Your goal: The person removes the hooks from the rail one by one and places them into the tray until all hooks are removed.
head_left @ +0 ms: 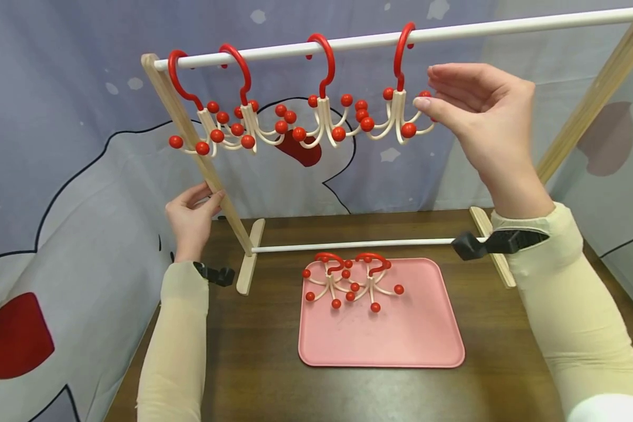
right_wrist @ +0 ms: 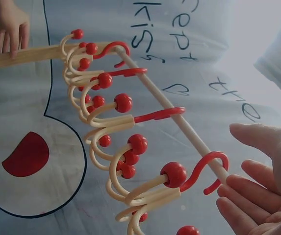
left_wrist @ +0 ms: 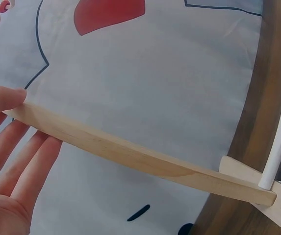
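Rightmost hanger point(head_left: 398, 106) hangs from the white rod point(head_left: 469, 28), long axis upright, just left of my right hand point(head_left: 487, 114), the nearer one: loosely spread, holding nothing; can't tell if touching. My left hand point(head_left: 190, 221), well apart, pinches the wooden post point(head_left: 228, 206).

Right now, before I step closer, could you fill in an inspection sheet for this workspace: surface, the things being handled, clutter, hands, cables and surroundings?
Surface: brown wooden table, with a pink tray on it.
Job's things: four red-hooked hangers hang from the white top rail of a wooden stand; two more hangers lie on the tray.
Clutter: nothing seen.
Left hand: holds the stand's left post between thumb and fingers.
Right hand: holds nothing; beside the rightmost hanging hanger, contact unclear.
Cables: nothing seen.
Surroundings: printed cloth behind and beside the stand.
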`<state>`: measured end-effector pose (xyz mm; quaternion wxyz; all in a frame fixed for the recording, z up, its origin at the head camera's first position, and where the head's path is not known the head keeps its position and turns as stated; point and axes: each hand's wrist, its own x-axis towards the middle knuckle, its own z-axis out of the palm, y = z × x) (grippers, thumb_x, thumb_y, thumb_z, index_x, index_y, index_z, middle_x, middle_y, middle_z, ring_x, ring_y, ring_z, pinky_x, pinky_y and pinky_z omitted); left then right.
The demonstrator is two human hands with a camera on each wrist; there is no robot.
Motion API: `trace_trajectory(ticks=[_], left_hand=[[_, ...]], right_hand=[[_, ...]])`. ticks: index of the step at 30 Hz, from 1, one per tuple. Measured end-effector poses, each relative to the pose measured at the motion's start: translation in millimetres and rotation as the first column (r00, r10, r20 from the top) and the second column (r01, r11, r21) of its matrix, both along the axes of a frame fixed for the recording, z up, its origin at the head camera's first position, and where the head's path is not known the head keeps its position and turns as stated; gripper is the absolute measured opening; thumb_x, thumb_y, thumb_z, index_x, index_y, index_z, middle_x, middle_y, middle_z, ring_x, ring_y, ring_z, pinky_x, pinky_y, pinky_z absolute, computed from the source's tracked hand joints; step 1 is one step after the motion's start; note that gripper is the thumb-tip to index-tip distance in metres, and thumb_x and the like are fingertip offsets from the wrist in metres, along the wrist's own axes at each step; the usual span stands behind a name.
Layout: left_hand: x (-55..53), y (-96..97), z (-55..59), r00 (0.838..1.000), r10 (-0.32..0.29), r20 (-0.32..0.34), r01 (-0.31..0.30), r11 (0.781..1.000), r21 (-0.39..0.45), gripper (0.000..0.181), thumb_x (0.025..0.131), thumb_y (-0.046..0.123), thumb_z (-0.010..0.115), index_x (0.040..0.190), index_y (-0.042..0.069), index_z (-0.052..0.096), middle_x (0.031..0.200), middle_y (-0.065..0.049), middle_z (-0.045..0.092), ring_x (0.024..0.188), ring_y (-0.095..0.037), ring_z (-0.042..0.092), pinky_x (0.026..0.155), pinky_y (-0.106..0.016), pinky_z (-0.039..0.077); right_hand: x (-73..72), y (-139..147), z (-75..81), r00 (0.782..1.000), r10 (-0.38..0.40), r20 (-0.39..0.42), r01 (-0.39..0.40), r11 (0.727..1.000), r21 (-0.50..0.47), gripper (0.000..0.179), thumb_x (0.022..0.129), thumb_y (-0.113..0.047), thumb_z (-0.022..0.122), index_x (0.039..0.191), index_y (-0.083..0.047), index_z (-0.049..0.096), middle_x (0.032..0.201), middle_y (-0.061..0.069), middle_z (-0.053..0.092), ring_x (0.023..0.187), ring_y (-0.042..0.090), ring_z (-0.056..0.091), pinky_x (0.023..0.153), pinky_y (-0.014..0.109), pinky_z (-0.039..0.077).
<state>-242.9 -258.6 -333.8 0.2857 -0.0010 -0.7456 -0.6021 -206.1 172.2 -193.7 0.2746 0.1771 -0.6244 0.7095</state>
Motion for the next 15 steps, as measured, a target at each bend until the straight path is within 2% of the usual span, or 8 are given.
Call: trace_trajectory(ticks=[4,8,15], left_hand=[[1.3,1.3,0.5,1.0,0.004,-0.013,-0.004,1.0,0.0,0.03,0.087,0.001,0.079,0.116,-0.005,0.074,0.105,-0.019,0.074,0.081,-0.007,0.073,0.071,-0.023,0.062],[1.0,1.2,-0.3,1.0,0.009,-0.011,-0.009,1.0,-0.001,0.03,0.087,0.001,0.079,0.116,-0.005,0.074,0.105,-0.019,0.074,0.081,-0.007,0.073,0.071,-0.023,0.062],[-0.6,0.2,-2.2,1.0,0.01,0.0,-0.01,1.0,0.005,0.031,0.087,0.002,0.079,0.117,-0.004,0.074,0.105,-0.017,0.074,0.081,-0.006,0.073,0.071,-0.021,0.062]], right_hand=[[-12.6,-5,10.2,0.996,-0.083,0.035,0.079,0.99,0.115,0.04,0.072,-0.002,0.093,0.11,-0.003,0.079,0.111,0.01,0.075,0.105,0.019,0.07,0.098,0.028,0.054],[-21.7,-10,17.3,0.985,-0.151,0.089,0.131,0.97,0.203,0.043,0.073,-0.011,0.095,0.113,-0.008,0.079,0.11,0.006,0.075,0.103,0.015,0.071,0.095,0.025,0.055],[-28.4,-20,23.0,0.973,-0.193,0.125,0.161,0.959,0.231,0.041,0.072,-0.013,0.095,0.11,-0.006,0.079,0.101,0.001,0.076,0.094,0.011,0.072,0.092,0.023,0.056]])
